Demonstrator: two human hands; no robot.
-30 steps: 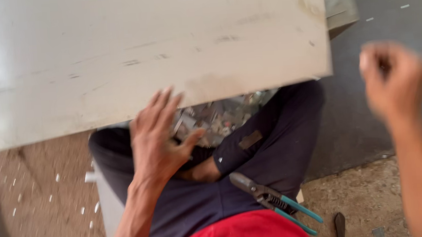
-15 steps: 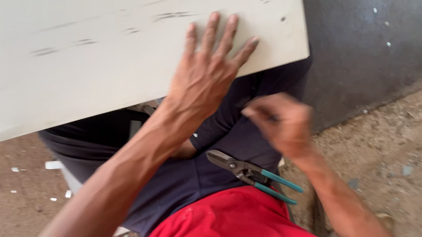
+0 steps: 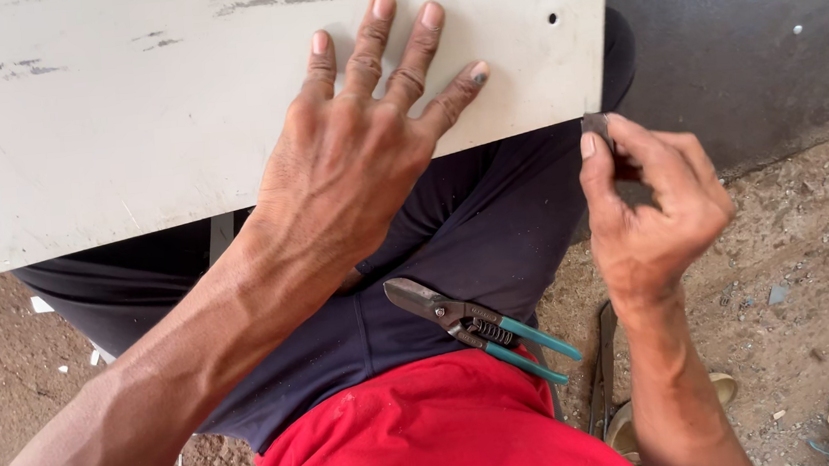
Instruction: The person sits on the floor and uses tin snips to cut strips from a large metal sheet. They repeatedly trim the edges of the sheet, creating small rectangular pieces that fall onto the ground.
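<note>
Since the earlier frame the right hand (image 3: pixel 654 204) has dropped from mid-air to the sheet's near right corner, and the left hand (image 3: pixel 359 158) has slid up from the near edge to lie flat on the sheet's top face.

A pale flat sheet (image 3: pixel 129 117), scuffed with a few dark marks, lies across the seated person's lap and fills the upper left of the view. Its long axis runs left to right, with the near edge tilting slightly up toward the right. One small hole (image 3: pixel 552 19) sits close to its right edge.

On the sheet's right half the left hand is spread wide, palm down, fingers (image 3: pixel 375 39) pointing away from the body; it holds nothing and presses on the surface. The right hand is just off the near right corner, fingers narrowed in a pinch on a small dark piece (image 3: pixel 597 126) that pokes up above the thumb. That piece is just beside the sheet's near edge; whether it touches the edge cannot be told. So the right hand is the nearer one to the corner, while the left is inboard.

Below the sheet, on the dark trousers (image 3: pixel 473 228), rests a pair of snips (image 3: pixel 476 327) with teal handles, jaws pointing up-left toward the left wrist, handles toward the right forearm. Neither hand touches them. A red shirt (image 3: pixel 430 429) lies nearest the camera, and gritty ground (image 3: pixel 811 261) stretches to the right.
</note>
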